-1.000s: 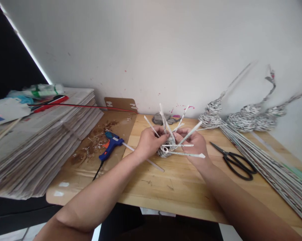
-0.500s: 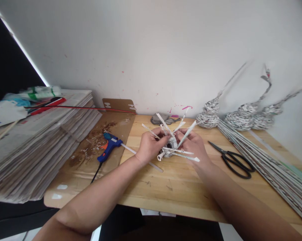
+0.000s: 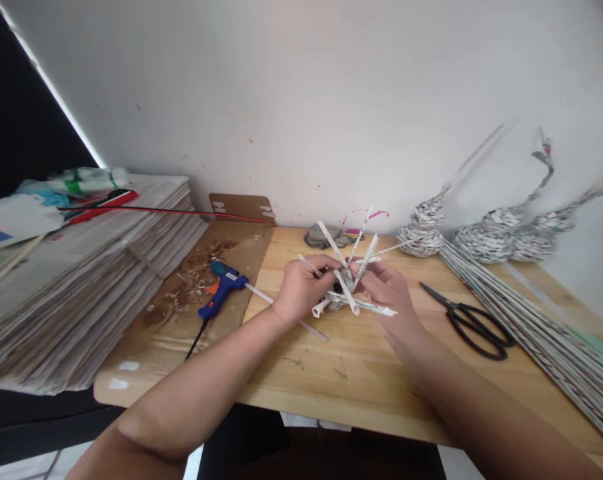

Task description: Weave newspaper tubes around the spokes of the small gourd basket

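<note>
Between my two hands is a small woven paper piece (image 3: 337,300) made of printed paper tubes, with several tube ends sticking out around it and a dark opening in its middle. My left hand (image 3: 304,287) is closed on its left side, thumb and fingers pinched at the rim. On the right side my right hand (image 3: 384,287) grips the piece and a paper tube by its upper edge. The fingertips of both hands are partly hidden behind the tubes.
Black scissors (image 3: 474,321) and a bundle of long paper tubes (image 3: 526,327) lie to the right. Woven gourd shapes (image 3: 421,230) stand by the wall. At the left are a blue glue gun (image 3: 223,293), a grey cloth (image 3: 326,236) further back, and a newspaper stack (image 3: 106,267).
The tube ends around the woven piece have shifted; one now slants down across its front. Both hands keep hold in nearly the same place. The whole view has moved slightly.
</note>
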Available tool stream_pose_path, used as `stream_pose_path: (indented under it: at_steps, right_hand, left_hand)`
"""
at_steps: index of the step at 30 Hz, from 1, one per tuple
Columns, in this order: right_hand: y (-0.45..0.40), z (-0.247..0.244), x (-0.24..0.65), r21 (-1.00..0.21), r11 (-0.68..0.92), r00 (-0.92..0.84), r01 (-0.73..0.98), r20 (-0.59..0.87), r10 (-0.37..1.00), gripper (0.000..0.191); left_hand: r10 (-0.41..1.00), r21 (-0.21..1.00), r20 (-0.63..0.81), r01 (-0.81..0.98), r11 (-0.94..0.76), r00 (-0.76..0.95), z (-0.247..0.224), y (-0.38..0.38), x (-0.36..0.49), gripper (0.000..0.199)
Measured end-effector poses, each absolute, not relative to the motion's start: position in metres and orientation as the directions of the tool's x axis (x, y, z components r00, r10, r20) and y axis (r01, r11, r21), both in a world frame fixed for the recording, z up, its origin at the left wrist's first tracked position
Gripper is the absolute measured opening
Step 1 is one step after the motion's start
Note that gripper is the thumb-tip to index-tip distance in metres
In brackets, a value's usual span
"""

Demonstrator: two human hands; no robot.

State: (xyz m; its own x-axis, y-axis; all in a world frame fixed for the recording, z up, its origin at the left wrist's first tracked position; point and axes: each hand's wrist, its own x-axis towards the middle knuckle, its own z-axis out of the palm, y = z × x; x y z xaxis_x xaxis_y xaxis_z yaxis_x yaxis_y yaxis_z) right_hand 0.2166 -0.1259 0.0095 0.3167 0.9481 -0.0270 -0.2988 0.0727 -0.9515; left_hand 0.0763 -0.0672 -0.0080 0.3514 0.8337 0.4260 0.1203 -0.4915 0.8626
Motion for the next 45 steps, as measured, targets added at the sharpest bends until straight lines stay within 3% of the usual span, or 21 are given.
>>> stream_pose_path:
  at_steps: [4, 8, 17, 27, 36, 45]
  right_hand:
    - [-0.123, 0.005, 0.215, -0.952, 0.069, 0.401, -0.299, -0.06, 0.914, 0.035]
    - [-0.124, 0.004, 0.214, -0.951, 0.079, 0.416, -0.298, -0.055, 0.908, 0.032]
    - [-0.126, 0.002, 0.216, -0.976, 0.109, 0.353, -0.186, 0.037, 0.935, 0.029]
    - [-0.127, 0.0, 0.22, -0.991, 0.135, 0.299, -0.015, 0.125, 0.946, 0.026]
    - [-0.131, 0.004, 0.215, -0.983, 0.162, 0.293, 0.082, 0.179, 0.939, 0.026]
    - [-0.134, 0.0, 0.217, -0.942, 0.231, 0.275, 0.242, 0.295, 0.915, 0.025]
  left_hand:
    - [0.811, 0.833, 0.463, 0.136, -0.536, 0.357, -0.01, -0.07, 0.077, 0.014]
    - [0.839, 0.868, 0.412, 0.126, -0.48, 0.356, -0.005, -0.072, 0.077, 0.015]
    - [0.9, 0.985, 0.161, -0.011, -0.171, 0.404, 0.003, -0.067, 0.077, 0.016]
    - [0.912, 0.977, 0.016, -0.201, 0.073, 0.409, 0.001, -0.065, 0.079, 0.029]
    - [0.922, 0.926, -0.025, -0.338, 0.167, 0.388, 0.002, -0.068, 0.081, 0.036]
    - [0.916, 0.986, 0.034, -0.161, 0.033, 0.399, 0.01, -0.068, 0.078, 0.032]
